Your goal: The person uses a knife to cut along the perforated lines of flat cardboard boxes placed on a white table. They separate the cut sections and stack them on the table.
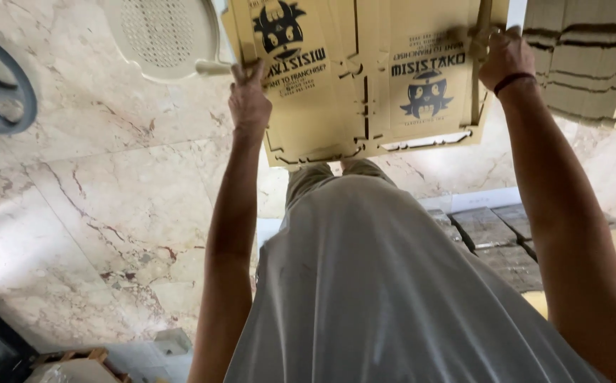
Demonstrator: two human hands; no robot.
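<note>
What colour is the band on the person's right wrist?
Dark, almost black with a reddish tinge. The band shows best in the head view, just below the right hand.

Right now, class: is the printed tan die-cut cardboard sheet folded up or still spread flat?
Spread flat: the printed tan die-cut cardboard sheet shows its cut outline unfolded, no walls raised.

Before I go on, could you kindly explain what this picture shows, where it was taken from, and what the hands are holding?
There is no machine: the one picture comes from a camera on a person's head, looking down past a pale shirt at a marble floor. The left hand and right hand each grip a side of a flat, unfolded cardboard box sheet with printed cartoon logos. A beige plastic chair stands beyond it, more stacked cardboard is at the upper right, and bundles lie below.
</note>
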